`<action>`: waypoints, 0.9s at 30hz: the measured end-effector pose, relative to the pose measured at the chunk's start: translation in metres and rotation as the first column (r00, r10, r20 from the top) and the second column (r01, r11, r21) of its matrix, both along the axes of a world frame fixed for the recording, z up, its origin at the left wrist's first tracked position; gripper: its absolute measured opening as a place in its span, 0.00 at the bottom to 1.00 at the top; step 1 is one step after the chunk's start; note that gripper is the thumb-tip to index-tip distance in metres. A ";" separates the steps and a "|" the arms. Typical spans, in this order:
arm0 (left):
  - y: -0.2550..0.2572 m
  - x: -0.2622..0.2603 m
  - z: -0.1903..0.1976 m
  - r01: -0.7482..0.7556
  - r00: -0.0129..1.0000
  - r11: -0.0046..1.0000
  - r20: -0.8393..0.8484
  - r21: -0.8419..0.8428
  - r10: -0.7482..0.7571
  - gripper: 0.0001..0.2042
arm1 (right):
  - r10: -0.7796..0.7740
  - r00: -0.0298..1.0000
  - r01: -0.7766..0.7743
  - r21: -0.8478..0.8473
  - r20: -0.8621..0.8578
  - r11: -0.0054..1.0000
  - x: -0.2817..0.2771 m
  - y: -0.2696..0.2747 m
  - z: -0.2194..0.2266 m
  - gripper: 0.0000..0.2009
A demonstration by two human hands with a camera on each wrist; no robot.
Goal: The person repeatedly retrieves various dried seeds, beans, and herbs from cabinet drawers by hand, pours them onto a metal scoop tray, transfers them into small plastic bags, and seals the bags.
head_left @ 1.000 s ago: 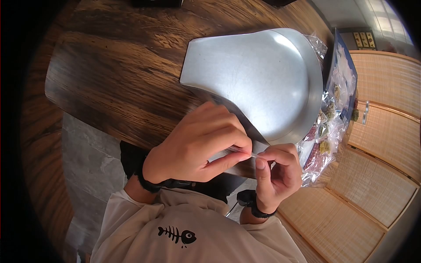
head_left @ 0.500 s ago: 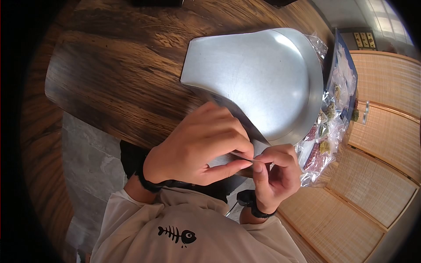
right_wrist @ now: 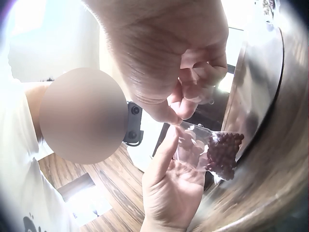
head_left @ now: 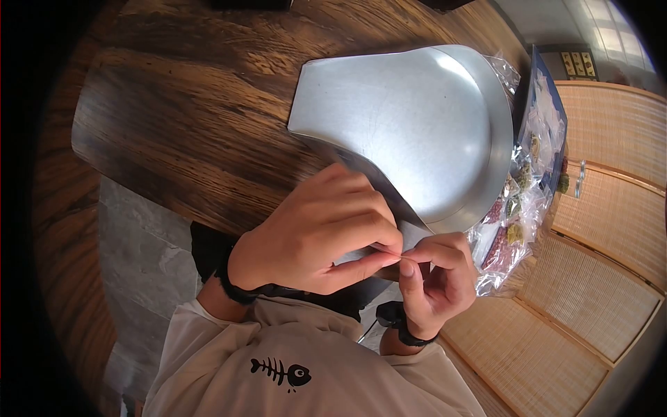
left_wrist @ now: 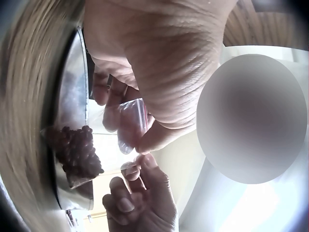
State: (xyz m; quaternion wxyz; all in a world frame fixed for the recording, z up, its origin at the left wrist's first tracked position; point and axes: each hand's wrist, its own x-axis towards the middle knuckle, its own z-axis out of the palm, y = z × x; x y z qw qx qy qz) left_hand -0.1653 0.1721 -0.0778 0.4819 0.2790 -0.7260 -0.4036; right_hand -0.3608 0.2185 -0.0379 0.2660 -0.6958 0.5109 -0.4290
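Note:
A small clear zip bag bulges at its bottom with dark red, bead-like pieces, and a red line runs along its mouth in the left wrist view. My left hand pinches the bag's top edge between thumb and index finger; its other fingers lie behind the film. My right hand pinches the corner of that edge with thumb and index finger, its tips right beside the left ones. In the head view the left hand hides most of the bag; only a thin rim shows between the fingertips.
A shallow metal scoop-shaped tray lies on the dark wooden table just beyond my hands. Several filled clear bags are piled to its right, by a blue-edged box. Woven panels stand further right.
My left thumb and index finger, slightly parted half a second ago with the bag's edge showing between them, have come together on it. The right hand has hardly moved.

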 end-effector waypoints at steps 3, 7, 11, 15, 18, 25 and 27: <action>0.000 0.000 0.000 0.002 1.000 1.000 0.008 0.006 -0.002 0.10 | -0.017 1.000 0.017 -0.002 -0.021 1.000 -0.001 0.002 0.001 0.08; 0.001 0.000 0.001 0.002 1.000 1.000 0.014 0.014 -0.002 0.09 | -0.019 0.999 0.018 -0.023 -0.041 1.000 -0.003 0.002 0.002 0.07; 0.001 0.000 0.001 -0.002 1.000 1.000 0.006 0.022 0.002 0.09 | -0.038 0.998 0.036 -0.045 -0.041 0.998 -0.009 0.004 0.003 0.08; 0.000 0.000 0.001 0.001 1.000 1.000 0.009 0.028 -0.001 0.09 | -0.056 0.998 0.054 -0.052 -0.038 0.997 -0.019 0.008 0.005 0.08; 0.001 0.000 0.002 0.006 1.000 1.000 0.023 0.027 -0.007 0.08 | -0.059 0.996 0.054 -0.082 -0.066 0.995 -0.026 0.010 0.005 0.08; 0.000 -0.001 0.002 0.009 0.999 1.000 0.034 0.022 -0.010 0.08 | -0.079 0.994 0.069 -0.127 -0.074 0.990 -0.039 0.017 0.005 0.08; -0.001 0.002 0.002 0.015 0.999 0.999 0.040 0.033 -0.016 0.09 | -0.177 0.984 0.173 -0.144 -0.019 0.974 -0.043 0.021 0.007 0.06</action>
